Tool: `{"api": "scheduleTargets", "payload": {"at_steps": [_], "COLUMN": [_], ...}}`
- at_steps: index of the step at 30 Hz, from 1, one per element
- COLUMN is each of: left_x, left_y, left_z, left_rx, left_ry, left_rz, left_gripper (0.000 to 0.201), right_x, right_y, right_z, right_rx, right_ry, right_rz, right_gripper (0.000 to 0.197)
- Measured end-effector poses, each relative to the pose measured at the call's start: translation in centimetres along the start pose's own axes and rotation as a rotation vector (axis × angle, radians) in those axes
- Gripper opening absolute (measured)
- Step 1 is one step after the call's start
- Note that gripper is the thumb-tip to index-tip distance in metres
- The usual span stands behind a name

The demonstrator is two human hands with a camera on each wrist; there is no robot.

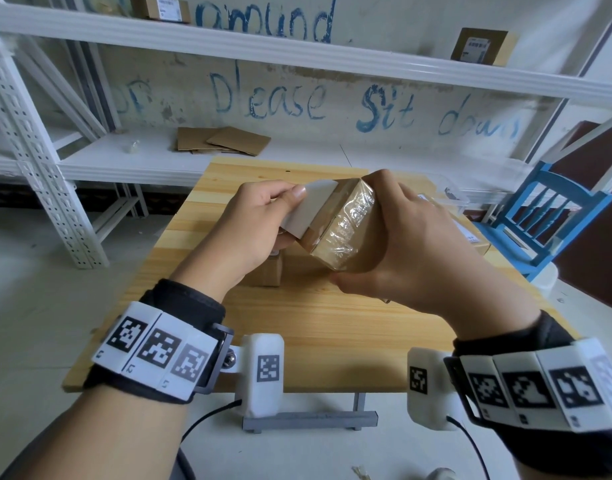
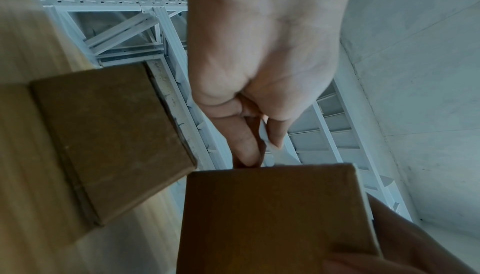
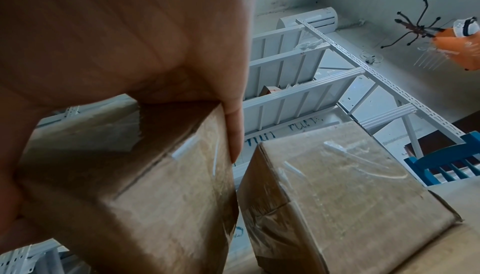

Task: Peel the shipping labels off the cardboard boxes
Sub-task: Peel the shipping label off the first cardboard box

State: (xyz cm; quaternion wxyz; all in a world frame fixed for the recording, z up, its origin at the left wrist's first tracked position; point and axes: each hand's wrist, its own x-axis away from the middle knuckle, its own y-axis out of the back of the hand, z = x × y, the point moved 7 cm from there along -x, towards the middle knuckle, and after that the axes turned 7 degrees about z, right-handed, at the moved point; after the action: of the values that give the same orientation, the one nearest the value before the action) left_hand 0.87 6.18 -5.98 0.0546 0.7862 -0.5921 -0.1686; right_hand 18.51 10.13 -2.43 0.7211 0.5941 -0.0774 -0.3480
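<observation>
I am in the middle of the peel: my left hand (image 1: 259,216) is pinching the lifted white shipping label (image 1: 306,211) between thumb and fingers, and the label is curling away from the cardboard box (image 1: 346,226), its far end seemingly stuck near the box's top edge. My right hand (image 1: 411,244) is wrapping around that box from the right and holding it tilted above the wooden table (image 1: 318,323).

Next, I judge, I need a steady pull leftward and low along the face, with the right hand bracing against it so the paper comes off whole.

To the left of the label the air over the table is open, so the pull has room. A smaller box (image 1: 266,271) is standing just under my left hand, and another taped box (image 3: 345,192) is lying close on the right.
</observation>
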Motion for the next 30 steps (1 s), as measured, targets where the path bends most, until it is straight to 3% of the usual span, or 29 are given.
{"api": "scheduleTargets", "payload": {"at_steps": [30], "left_x": [-0.02], "left_y": [0.12], "left_z": [0.11], "left_rx": [0.068], "left_ry": [0.038], "left_rz": [-0.012], "left_gripper": [0.024], "right_x": [0.05], "right_y": [-0.01], "right_z": [-0.12], "right_rx": [0.000], "right_ry": [0.004], "right_rz": [0.009], "right_gripper": [0.085]}}
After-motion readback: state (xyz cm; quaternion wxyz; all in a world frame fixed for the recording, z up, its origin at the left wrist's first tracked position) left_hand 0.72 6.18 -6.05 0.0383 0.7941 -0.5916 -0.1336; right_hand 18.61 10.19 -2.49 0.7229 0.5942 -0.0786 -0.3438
